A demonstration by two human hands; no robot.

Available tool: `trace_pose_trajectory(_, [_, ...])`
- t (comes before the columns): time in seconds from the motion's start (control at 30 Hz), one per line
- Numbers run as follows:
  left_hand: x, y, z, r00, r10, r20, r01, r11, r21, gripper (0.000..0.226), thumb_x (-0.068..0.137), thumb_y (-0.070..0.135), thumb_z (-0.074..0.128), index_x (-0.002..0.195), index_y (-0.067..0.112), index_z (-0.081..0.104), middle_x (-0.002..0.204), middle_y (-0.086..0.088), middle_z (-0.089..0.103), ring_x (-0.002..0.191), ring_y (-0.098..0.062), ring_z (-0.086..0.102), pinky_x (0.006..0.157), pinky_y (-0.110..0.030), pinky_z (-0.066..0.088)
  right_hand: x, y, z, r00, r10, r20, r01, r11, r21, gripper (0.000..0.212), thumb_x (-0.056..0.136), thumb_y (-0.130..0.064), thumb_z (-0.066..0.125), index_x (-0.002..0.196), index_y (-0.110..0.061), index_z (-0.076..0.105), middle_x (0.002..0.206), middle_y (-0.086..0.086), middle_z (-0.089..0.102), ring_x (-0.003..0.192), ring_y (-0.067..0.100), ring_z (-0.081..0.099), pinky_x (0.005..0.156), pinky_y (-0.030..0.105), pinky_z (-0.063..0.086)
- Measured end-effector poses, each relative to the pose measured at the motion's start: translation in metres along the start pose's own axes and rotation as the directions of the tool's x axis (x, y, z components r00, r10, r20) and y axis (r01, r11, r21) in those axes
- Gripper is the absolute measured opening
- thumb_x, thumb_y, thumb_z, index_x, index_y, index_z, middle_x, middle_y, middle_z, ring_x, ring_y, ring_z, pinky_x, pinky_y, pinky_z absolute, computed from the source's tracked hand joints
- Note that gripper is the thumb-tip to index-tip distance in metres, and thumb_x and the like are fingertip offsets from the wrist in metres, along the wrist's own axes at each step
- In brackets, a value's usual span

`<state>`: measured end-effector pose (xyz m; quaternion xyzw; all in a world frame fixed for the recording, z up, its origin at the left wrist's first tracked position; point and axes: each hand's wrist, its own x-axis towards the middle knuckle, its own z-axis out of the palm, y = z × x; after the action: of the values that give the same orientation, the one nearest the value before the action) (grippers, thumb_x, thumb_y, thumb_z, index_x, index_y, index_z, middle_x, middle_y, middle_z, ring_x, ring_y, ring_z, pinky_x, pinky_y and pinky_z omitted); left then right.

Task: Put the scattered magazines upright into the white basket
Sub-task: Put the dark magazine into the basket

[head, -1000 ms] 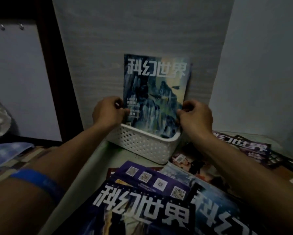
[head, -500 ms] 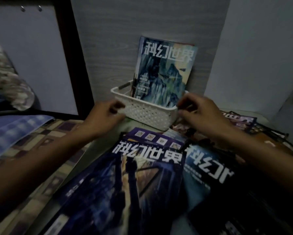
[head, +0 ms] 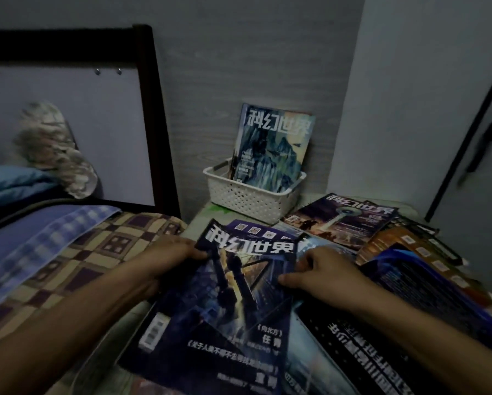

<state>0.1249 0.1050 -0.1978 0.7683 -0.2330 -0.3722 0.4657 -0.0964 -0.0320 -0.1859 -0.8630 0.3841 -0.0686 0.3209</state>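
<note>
A: Gripping the topmost magazine (head: pixel 227 292) by both side edges, a person readies it for the white basket (head: pixel 253 199) that sits against the grey wall (head: pixel 239 67).

B: What are the fingers doing?

A: The left hand (head: pixel 173 256) pinches the left edge, thumb on the cover; the right hand (head: pixel 321 273) curls round the right edge. The magazine looks a little raised at its far end, though it lies over the heap.

B: How much of the job is done?

A: One magazine (head: pixel 270 149) stands upright in the basket, leaning back on the wall, with a reddish edge showing behind it that may be a second copy; I cannot tell. That is the only clear progress.

B: And what is left?

A: Most of it, by my reckoning. Beneath the gripped copy lie more magazines, one with a purple cover and a tower (head: pixel 341 223) just beside the basket, others with orange (head: pixel 404 246) and dark blue covers (head: pixel 438 289) spread to the right. All lie flat on the pale tabletop (head: pixel 202 215), overlapping.

B: Anything else in view?

A: A bed with a checked blanket (head: pixel 76 258) on the left, its dark frame (head: pixel 153 109) rising beside the basket.
</note>
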Motion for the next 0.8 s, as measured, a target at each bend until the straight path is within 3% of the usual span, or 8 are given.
trace_pose_trajectory(0.07, [-0.012,0.003,0.013,0.999,0.031,0.030,-0.025,0.981,-0.195,0.011,0.091,0.009,0.064,0.100,0.010,0.071,0.090,-0.015,0.077,0.075,-0.025,0.075,0.064,-0.030,0.058,0.000,0.002,0.004,0.998,0.050,-0.032,-0.042,0.971,0.234,0.023,0.079,-0.027,0.078,0.085,-0.017,0.058,0.073,0.002,0.063,0.066,0.017,0.059,0.064,0.030,0.044])
trace_pose_trajectory(0.17, [-0.025,0.014,0.029,0.964,0.255,-0.082,-0.266,0.947,-0.179,0.012,0.094,0.014,0.062,0.101,0.015,0.072,0.092,-0.009,0.078,0.080,-0.022,0.074,0.074,-0.032,0.056,-0.005,0.000,0.000,0.990,0.109,-0.093,-0.033,0.804,0.594,0.035,0.081,-0.008,0.074,0.104,-0.022,0.052,0.086,0.012,0.070,0.076,0.029,0.070,0.066,0.041,0.056])
trace_pose_trajectory(0.3, [-0.046,0.061,0.015,0.819,0.538,-0.200,-0.570,0.724,-0.389,0.016,0.082,0.020,0.068,0.097,0.018,0.072,0.089,-0.002,0.078,0.075,-0.015,0.073,0.066,-0.026,0.059,-0.014,-0.014,-0.039,0.948,0.067,-0.312,0.230,0.534,0.814,0.040,0.086,-0.006,0.070,0.119,-0.021,0.053,0.085,0.003,0.074,0.072,0.019,0.070,0.050,0.028,0.055])
trace_pose_trajectory(0.47, [-0.041,0.092,0.016,0.637,0.698,-0.327,-0.769,0.604,-0.210,0.007,0.092,0.019,0.062,0.096,0.022,0.068,0.084,0.009,0.076,0.079,-0.007,0.073,0.061,-0.017,0.055,-0.010,-0.028,-0.065,0.741,-0.211,-0.637,0.520,0.781,0.346,0.021,0.094,-0.010,0.061,0.113,-0.018,0.065,0.093,0.004,0.071,0.069,0.018,0.067,0.056,0.029,0.057])
trace_pose_trajectory(0.57, [-0.016,0.064,0.020,0.659,0.726,-0.197,-0.730,0.680,0.064,0.024,0.100,0.024,0.050,0.122,0.034,0.050,0.110,0.026,0.059,0.098,0.010,0.062,0.071,-0.001,0.045,-0.004,-0.018,-0.049,0.787,-0.219,-0.577,0.450,0.843,0.294,0.014,0.096,-0.018,0.059,0.108,-0.025,0.063,0.094,0.002,0.068,0.078,0.024,0.066,0.069,0.044,0.060])
trace_pose_trajectory(0.67, [0.002,0.021,0.028,0.705,0.697,-0.132,-0.660,0.713,0.237,0.044,0.102,0.012,0.045,0.134,0.038,0.030,0.116,0.031,0.041,0.108,0.010,0.045,0.077,0.006,0.033,0.004,-0.006,-0.041,0.796,-0.279,-0.538,0.452,0.865,0.220,0.012,0.096,-0.018,0.059,0.106,-0.025,0.061,0.094,-0.007,0.066,0.085,0.009,0.065,0.075,0.039,0.058])
trace_pose_trajectory(0.73, [0.014,0.007,0.031,0.703,0.671,-0.234,-0.629,0.741,0.235,0.039,0.101,0.014,0.048,0.131,0.035,0.036,0.122,0.025,0.046,0.115,0.003,0.046,0.093,-0.010,0.040,0.009,-0.008,-0.044,0.752,-0.348,-0.560,0.465,0.882,0.076,0.012,0.094,-0.016,0.061,0.099,-0.027,0.059,0.085,-0.013,0.064,0.073,-0.001,0.062,0.067,0.022,0.053])
trace_pose_trajectory(0.8, [0.029,0.015,0.025,0.650,0.675,-0.348,-0.641,0.733,0.226,0.035,0.098,0.017,0.054,0.132,0.024,0.052,0.123,0.008,0.061,0.113,-0.012,0.058,0.097,-0.039,0.050,0.018,-0.018,-0.053,0.711,-0.363,-0.602,0.486,0.873,0.047,0.014,0.093,-0.015,0.062,0.094,-0.028,0.058,0.080,-0.010,0.064,0.065,0.006,0.062,0.060,0.022,0.053])
